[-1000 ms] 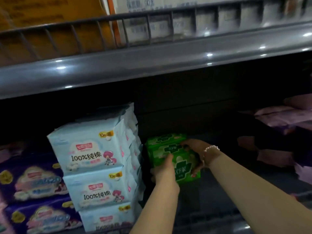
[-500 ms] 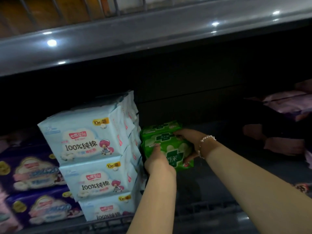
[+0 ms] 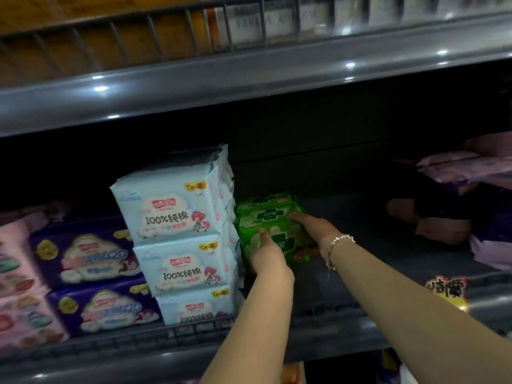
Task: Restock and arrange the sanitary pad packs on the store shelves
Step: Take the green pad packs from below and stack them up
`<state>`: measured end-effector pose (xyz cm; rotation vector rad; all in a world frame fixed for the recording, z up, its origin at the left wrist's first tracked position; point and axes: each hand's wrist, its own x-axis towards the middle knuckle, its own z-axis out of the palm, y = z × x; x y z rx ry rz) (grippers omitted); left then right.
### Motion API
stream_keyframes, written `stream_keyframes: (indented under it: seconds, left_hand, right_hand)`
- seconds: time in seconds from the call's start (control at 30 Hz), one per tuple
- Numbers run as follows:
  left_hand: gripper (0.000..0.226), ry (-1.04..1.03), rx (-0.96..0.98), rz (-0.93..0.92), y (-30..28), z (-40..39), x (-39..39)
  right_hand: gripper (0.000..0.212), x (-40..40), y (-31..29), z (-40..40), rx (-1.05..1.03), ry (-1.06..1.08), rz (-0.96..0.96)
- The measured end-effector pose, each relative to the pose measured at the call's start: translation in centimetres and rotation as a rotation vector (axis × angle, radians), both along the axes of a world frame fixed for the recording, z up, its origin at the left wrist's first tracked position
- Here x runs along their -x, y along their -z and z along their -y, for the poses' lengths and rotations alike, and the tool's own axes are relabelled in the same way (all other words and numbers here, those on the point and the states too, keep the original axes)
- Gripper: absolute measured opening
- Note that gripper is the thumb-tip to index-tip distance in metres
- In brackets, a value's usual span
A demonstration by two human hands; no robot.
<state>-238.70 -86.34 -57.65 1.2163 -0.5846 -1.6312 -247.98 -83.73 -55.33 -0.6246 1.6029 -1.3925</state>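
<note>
Holding: green pad packs [image 3: 270, 225], two of them as far as I can tell, one stacked on the other, between both of my hands on the middle shelf [image 3: 346, 275].
Where the packs sit: toward the left end of the bare stretch of shelf, set back from the front rail [image 3: 194, 332], just beside the stack of pale blue packs [image 3: 177, 236]; I cannot tell whether green touches blue.
Direction from me: straight ahead and slightly left of both forearms, at full reach into the shelf.
Long axis: running roughly front to back into the shelf, the printed face tilted up toward me.
Nearer hand: my left hand [image 3: 267, 256], on the front left corner of the lower pack; my right reaches further in.
Left hand: fingers curled round the near left edge, thumb lying up on the printed face.
Right hand: my right hand [image 3: 313, 230], with a bead bracelet [image 3: 336, 246] at the wrist, lies along the right side of the packs, forefinger stretched across the top pack, other fingers wrapped under the right edge.
Neighbours: purple packs [image 3: 88, 259] left of the blue stack; pinkish packs [image 3: 465, 167] lie loosely toward the right end of the shelf, well apart from my hands.
What the move turns on: my guess is the green packs need squaring against the blue stack's right side, so the push would go left and back.
Risk: the blue stack is three high and might lean if I shove hard.
</note>
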Motion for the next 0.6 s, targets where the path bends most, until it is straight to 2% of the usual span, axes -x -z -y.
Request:
stream_keyframes:
  seconds: [0.07,0.1,0.23,0.33,0.47,0.6]
  left_hand:
    - [0.049,0.009,0.045,-0.001,-0.2,-2.5,-0.7]
    - [0.048,0.012,0.079,0.017,-0.3,-3.8,-1.2]
    - [0.036,0.068,0.278,0.118,-0.3,-8.4,-4.9]
    - [0.009,0.124,0.472,0.222,-0.2,-12.1,-9.2]
    - [0.028,0.176,0.609,0.439,0.6,-17.0,-15.9]
    - [0.029,0.198,0.661,0.537,3.5,-20.0,-21.9]
  right_hand:
    - [0.061,-0.7,0.3,-1.6,0.023,0.11,-0.14]
    - [0.061,-1.1,0.5,-2.6,0.049,0.158,-0.248]
    - [0.037,-5.2,0.5,-7.8,0.239,0.228,-0.516]
    - [0.034,-9.4,0.9,-11.6,0.293,0.19,-0.486]
    - [0.032,-16.1,2.8,-16.4,0.321,0.1,-0.468]
    - [0.031,-21.4,7.0,-20.0,0.29,0.073,-0.563]
